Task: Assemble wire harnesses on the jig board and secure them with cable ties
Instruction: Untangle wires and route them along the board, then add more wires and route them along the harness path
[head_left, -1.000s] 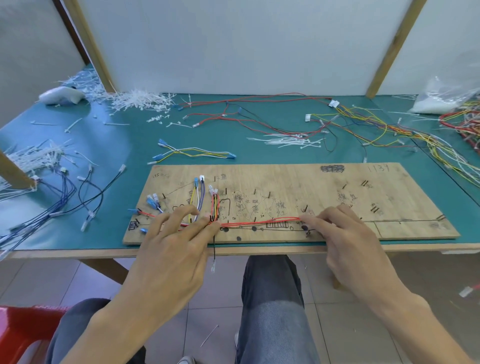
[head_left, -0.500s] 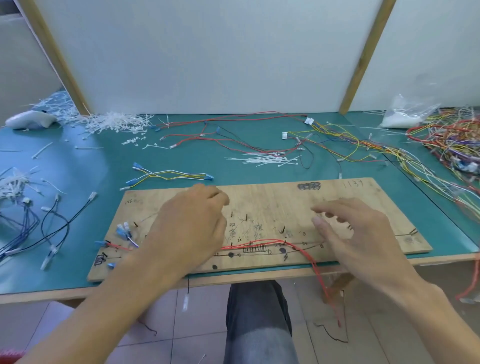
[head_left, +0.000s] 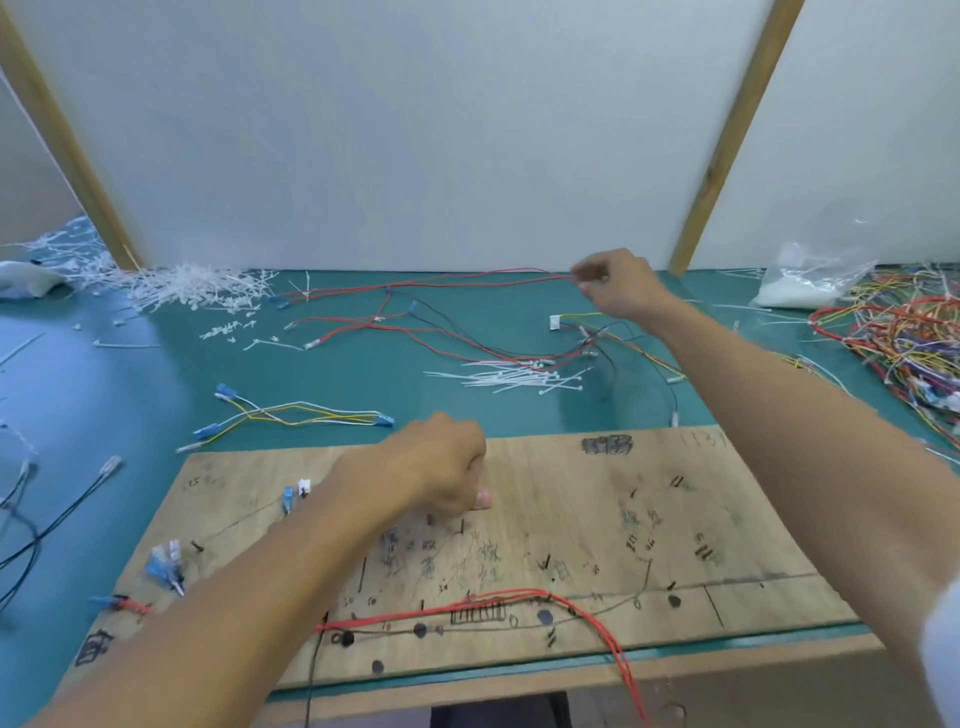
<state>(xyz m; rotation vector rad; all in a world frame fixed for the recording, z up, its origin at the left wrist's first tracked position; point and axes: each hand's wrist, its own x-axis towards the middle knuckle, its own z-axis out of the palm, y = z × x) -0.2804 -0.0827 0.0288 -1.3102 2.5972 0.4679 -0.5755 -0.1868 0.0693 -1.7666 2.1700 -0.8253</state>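
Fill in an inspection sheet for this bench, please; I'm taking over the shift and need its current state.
Surface: green mat under a pen-marked wooden board.
Job's things: red board wires routed along the board, ends hanging off its front edge; white ties bundled behind it.
Clutter: tie scraps heaped far left; plastic bag far right.
Hands: right hand pinches long red wires; left hand curled on the board, grip hidden.
Cables: coloured tangle right; yellow wires left.
Surroundings: white wall, wooden posts.

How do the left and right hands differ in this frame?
The left hand sits curled over the jig board, close in; the right hand reaches far across the table. The right hand pinches the red wires; whether the left hand holds anything is hidden. Both have bent fingers.
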